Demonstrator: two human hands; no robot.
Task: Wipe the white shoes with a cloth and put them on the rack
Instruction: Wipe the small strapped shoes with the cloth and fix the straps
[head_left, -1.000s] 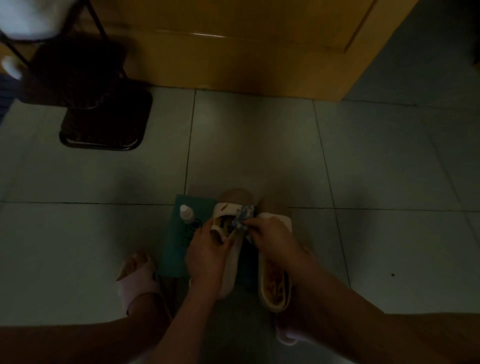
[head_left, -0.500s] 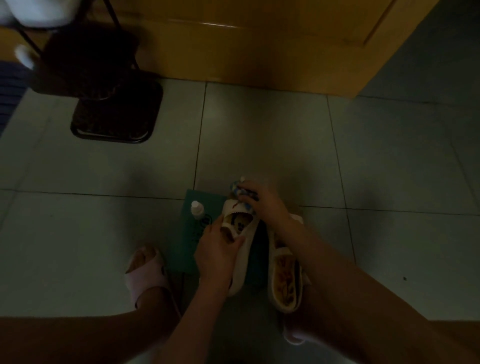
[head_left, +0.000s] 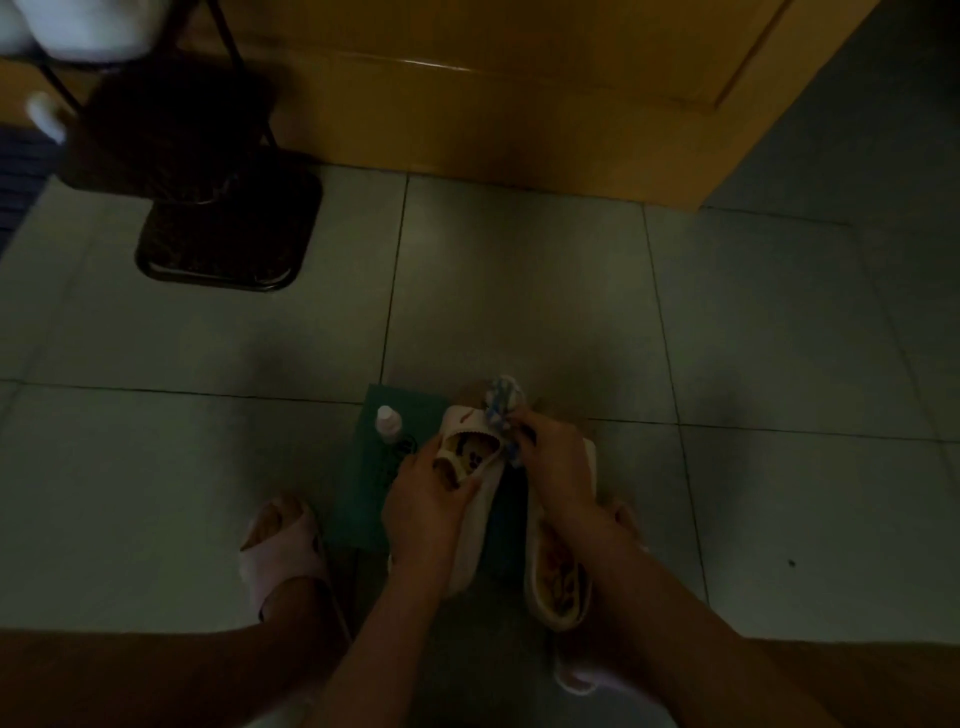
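Note:
Two white slip-on shoes lie side by side on a green mat on the tiled floor. My left hand grips the left shoe by its middle, thumb at the opening. My right hand holds a bunched blue-and-white cloth against that shoe's toe strap. The right shoe lies partly under my right forearm, its patterned insole showing. A dark metal rack stands at the upper left, with something white on its top shelf.
A small white bottle stands on the mat just left of the shoes. My foot in a pink slipper is at the lower left. A wooden door runs along the back. Grey floor tiles surround the mat.
My right hand with the cloth moved forward over the toe of the left shoe, then drew back a little to the strap. My left hand kept its grip on the shoe.

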